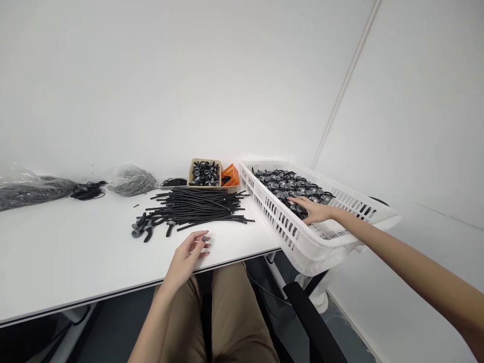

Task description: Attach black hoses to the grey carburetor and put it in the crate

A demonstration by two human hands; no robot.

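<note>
Above the table's front edge, my left hand [189, 253] pinches a small grey piece [204, 238] between thumb and fingers, the other fingers loosely apart. My right hand [313, 209] reaches over the side of a white plastic basket [321, 247], its thumb and fingers curved around a black-and-grey part [299, 210] partly hidden by the hand. Rows of similar black-and-grey parts [282, 181] lie inside the basket. Beyond my left hand, a pile of black tubes [200, 205] lies on the white table [94, 252]. Several grey-and-black curved fittings [143, 227] sit at the pile's left end.
Behind the tubes stand a tan bin [189, 174] of small fittings and a tilted orange basket [233, 174]. Clear bags of dark pieces [130, 180] and a black bundle [88, 190] lie along the wall. A chair armrest [312, 322] is below the basket, which overhangs the table edge.
</note>
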